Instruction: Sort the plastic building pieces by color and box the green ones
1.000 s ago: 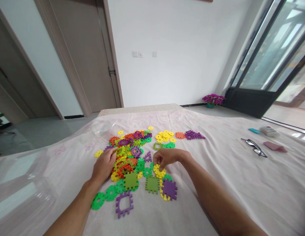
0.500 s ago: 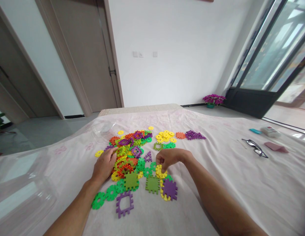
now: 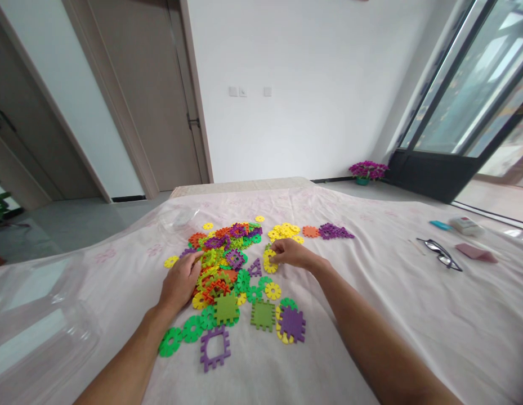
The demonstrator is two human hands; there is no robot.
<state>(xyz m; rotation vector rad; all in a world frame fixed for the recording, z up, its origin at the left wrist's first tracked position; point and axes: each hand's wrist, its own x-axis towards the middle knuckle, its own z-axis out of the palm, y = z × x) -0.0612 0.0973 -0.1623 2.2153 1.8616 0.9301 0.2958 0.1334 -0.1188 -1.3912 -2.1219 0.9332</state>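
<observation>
My left hand lies against the left side of a mixed heap of plastic building pieces, fingers extended and holding nothing that I can see. Right of the heap, my right hand pinches yellow flower-shaped discs, apparently two overlapping. Just below it lie a loose yellow disc and green discs. Beyond the hand sits a pile of yellow discs. Nearer to me are a green square piece, a purple square piece and a purple square frame.
An orange square and a purple pile lie at the right back. Clear plastic containers stand on the left. Glasses, a pink cloth and a small white pack rest on the pink-white cloth cover.
My right hand has moved away from me, lifting yellow discs off the spot beside the green ones and leaving one yellow disc there. My left hand has stayed at the heap.
</observation>
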